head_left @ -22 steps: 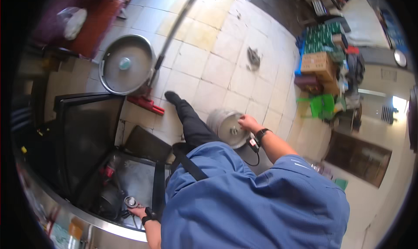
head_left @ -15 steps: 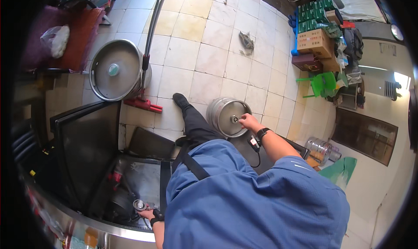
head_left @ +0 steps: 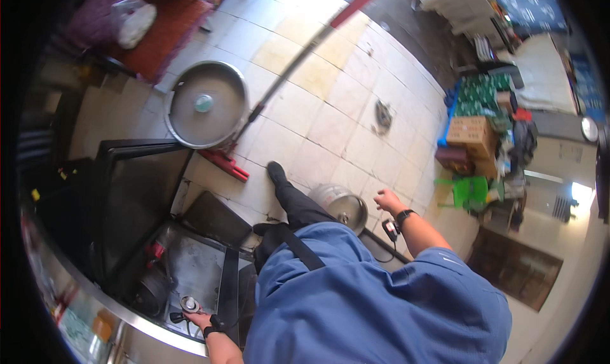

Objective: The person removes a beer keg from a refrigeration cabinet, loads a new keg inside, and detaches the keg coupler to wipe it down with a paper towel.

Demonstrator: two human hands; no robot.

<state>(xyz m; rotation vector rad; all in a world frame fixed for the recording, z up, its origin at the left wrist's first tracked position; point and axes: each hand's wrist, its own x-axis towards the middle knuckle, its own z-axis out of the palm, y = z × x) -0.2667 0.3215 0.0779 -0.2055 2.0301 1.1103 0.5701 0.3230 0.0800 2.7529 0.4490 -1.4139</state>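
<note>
My left hand (head_left: pixel 196 317) is closed round a keg coupler (head_left: pixel 189 303), a round silver fitting with a dark handle, at the lower left over an opened cabinet (head_left: pixel 206 262). My right hand (head_left: pixel 389 201) hangs in the air just right of a small steel keg (head_left: pixel 348 206), apart from it. Its fingers are curled together; whether anything small is in them I cannot make out. The keg stands on the floor beside my leg, with its valve (head_left: pixel 344 218) on top.
A larger steel keg (head_left: pixel 213 97) stands ahead on the left, beside a red-footed long-handled mop (head_left: pixel 229 165). The cabinet's dark door (head_left: pixel 143 199) stands open. Cartons (head_left: pixel 471 132) and a green plastic chair (head_left: pixel 470 191) line the right. A crumpled rag-like thing (head_left: pixel 383 116) lies on the tiles.
My right hand has come off the small keg's valve and moved to the right. My left hand has shifted slightly left with the coupler. The whole view has turned.
</note>
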